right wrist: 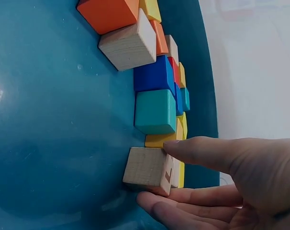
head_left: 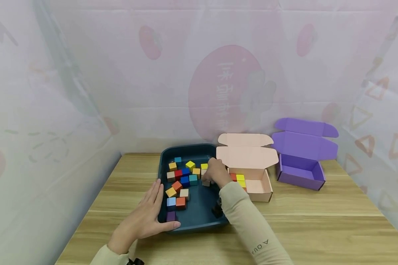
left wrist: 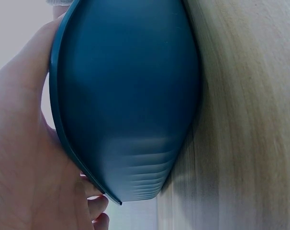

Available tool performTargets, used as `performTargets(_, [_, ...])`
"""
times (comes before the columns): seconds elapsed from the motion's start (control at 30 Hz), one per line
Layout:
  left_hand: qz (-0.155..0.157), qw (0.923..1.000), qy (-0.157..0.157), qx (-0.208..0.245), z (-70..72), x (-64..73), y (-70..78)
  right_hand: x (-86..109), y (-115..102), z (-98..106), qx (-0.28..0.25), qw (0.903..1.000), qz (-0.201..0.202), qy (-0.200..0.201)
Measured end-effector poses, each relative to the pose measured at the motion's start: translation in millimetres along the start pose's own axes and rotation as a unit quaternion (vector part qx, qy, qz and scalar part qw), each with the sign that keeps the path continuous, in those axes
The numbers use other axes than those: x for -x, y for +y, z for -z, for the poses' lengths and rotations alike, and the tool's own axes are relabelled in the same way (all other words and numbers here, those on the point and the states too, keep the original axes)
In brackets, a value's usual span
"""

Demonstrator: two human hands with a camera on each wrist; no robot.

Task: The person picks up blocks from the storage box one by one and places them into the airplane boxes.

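A dark teal tray point(head_left: 202, 209) holds several coloured and plain wooden cubes, mostly in its left half and towards the back. My left hand point(head_left: 144, 213) rests on the tray's near left corner, fingers straight along the left rim and thumb over the front edge. In the left wrist view, the palm lies against the tray's outer wall point(left wrist: 126, 96). My right hand point(head_left: 217, 173) reaches into the tray's right side. Between its thumb and fingers it pinches a plain wooden cube point(right wrist: 142, 165) with a dark mark on one face. A teal cube point(right wrist: 154, 112) and a yellow-orange cube point(right wrist: 157, 140) sit close by.
Right of the tray stands an open pink box point(head_left: 260, 195) with red and yellow cubes inside, partly hidden by my right arm. An open purple box point(head_left: 300, 180) is farther right. A printed white cloth point(head_left: 152, 92) hangs behind the wooden table point(head_left: 335, 228).
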State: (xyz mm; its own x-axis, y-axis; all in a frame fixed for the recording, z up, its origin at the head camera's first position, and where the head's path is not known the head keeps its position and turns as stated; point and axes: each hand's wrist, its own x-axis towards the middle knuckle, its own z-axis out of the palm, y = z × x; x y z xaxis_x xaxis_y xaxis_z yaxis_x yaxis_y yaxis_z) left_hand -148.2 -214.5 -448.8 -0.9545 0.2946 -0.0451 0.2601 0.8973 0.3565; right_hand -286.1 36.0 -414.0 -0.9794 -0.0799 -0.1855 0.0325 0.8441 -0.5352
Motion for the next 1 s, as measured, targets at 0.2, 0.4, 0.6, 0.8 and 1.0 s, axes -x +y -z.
performTargets(0.2, [0.002, 1.0000, -0.004, 0.000, 2.3, 0.6, -0.3, 0.7, 0, -2, 0.013, 0.9999, 0.007, 0.003])
performTargets(0.4, [0.004, 1.0000, -0.008, -0.001, 3.3, 0.3, 0.6, 0.3, 2, -1, 0.025, 0.9993, 0.022, 0.015])
performTargets(0.6, [0.005, 0.9999, -0.009, 0.003, 3.0, -0.4, 2.1, 2.3, 7, 9, 0.055, 0.9979, 0.030, 0.017])
performTargets(0.8, [0.003, 0.9999, -0.006, 0.007, 3.8, -0.2, 2.2, 13.1, 8, 32, 0.069, 0.9964, 0.047, 0.012])
performTargets(1.0, [0.008, 0.9998, -0.011, 0.012, 2.9, -0.1, 1.5, 24.6, 13, 55, 0.059, 0.9969, 0.052, -0.003])
